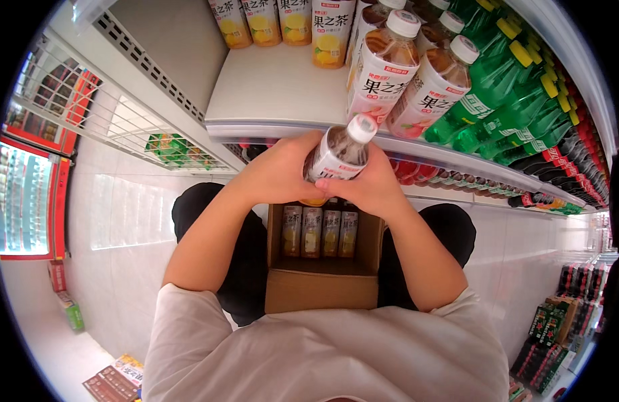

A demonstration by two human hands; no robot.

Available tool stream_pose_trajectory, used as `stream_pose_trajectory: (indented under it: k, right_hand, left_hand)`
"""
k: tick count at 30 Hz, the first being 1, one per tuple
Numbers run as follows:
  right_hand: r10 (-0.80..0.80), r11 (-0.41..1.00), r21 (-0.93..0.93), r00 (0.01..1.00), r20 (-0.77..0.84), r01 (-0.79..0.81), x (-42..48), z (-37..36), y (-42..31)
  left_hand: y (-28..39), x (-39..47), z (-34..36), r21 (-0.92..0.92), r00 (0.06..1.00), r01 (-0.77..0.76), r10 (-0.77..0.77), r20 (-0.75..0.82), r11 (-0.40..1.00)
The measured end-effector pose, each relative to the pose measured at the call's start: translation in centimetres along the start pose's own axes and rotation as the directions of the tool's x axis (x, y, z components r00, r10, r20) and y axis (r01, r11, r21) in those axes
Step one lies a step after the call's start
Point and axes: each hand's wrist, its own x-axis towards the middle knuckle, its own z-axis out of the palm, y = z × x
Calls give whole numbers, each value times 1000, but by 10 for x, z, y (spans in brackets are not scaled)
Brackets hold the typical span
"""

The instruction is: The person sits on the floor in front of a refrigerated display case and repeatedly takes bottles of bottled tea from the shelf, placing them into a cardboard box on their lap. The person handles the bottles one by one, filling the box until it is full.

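Between my two hands is a plastic bottle of fruit tea [338,153] with a white cap, tilted to the right. My left hand [286,168] wraps its left side, and my right hand [374,183] grips the other side with the thumb across the label. Below them, between my knees, stands an open cardboard box [322,291] with several lemon-label tea bottles [312,233] upright along its far side. Just beyond my hands, the white shelf [284,95] holds a row of lemon-label bottles [332,35] at the back and peach-label bottles [384,70] nearer the front.
Green soda bottles [495,115] and dark cola bottles [565,166] fill the shelf to the right. A lower shelf carries more bottles [460,181]. At left are a wire rack [113,125] and a red-framed drinks cooler [28,201]. Stacked drink packs [550,321] stand on the right.
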Motion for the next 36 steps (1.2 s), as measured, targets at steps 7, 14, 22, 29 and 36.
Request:
stream_pose_trajectory:
  k: [7,14,22,29,36]
  right_hand:
    - [258,896,-369,966,-25,-249,-25,19,54]
    - [615,713,-333,779,-126,-617,-49,49,162]
    - [870,492,1,492,12,-870,-43,65,216]
    - [939,335,-92,340,-47,-938,-45,64,244]
    - [823,472,-347,546,-158,-810,-58,54,294]
  left_hand:
    - [-62,-22,-3,397,870,-13,-185,457,918]
    - [-69,-12,5,592,836,134,-411,363,795]
    - [-66,-9,2,606,830,161,-439,344,779]
    - [-72,-17,0,574,842,170,-420,338,801]
    - [-70,-8,4,580,844,132,-398,359,804]
